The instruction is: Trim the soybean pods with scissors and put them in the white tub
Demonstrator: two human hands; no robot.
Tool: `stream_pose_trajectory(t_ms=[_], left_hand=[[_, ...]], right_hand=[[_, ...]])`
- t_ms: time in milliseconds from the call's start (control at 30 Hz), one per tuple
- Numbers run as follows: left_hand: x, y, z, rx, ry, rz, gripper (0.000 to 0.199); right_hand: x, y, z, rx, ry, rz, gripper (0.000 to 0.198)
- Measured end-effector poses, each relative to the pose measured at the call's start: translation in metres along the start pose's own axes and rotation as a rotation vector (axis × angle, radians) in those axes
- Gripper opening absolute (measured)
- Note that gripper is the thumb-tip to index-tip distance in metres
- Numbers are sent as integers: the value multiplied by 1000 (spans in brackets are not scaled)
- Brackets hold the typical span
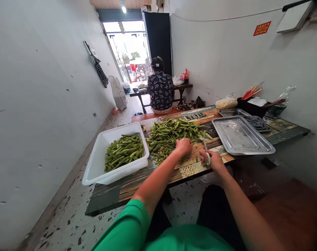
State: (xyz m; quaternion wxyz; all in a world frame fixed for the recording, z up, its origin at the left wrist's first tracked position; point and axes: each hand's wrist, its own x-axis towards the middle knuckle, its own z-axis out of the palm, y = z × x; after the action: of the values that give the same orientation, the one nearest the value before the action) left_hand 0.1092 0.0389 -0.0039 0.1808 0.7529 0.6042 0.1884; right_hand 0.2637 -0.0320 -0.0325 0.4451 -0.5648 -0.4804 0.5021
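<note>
In the head view my right hand (213,162) grips a pair of scissors (204,142) by the light green handles, blades pointing away from me. My left hand (183,146) is at the front edge of a heap of green bean pods (174,129), with its fingers curled; whatever they hold is hidden from me. Small cut bits lie around it on the tabletop. To the left stands a white plastic tub (91,170) containing more pods (125,150).
Metal trays (243,134) lie at the right of the patterned wooden table (137,186). Behind them are a black box of skewers (248,106), a plastic bottle (280,103) and bagged noodle-like food (226,103). Farther off, a person (160,89) sits facing a second table.
</note>
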Motion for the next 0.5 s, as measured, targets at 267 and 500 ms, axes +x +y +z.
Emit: stream_pose_trajectory(t_ms=[267, 500], left_hand=[[-18, -44, -16, -1128, -172, -167, 19], [-17, -57, -10, -1367, -133, -220, 27]], right_hand=[[4, -22, 9, -233, -295, 75, 39], [13, -23, 19, -308, -269, 4, 42]])
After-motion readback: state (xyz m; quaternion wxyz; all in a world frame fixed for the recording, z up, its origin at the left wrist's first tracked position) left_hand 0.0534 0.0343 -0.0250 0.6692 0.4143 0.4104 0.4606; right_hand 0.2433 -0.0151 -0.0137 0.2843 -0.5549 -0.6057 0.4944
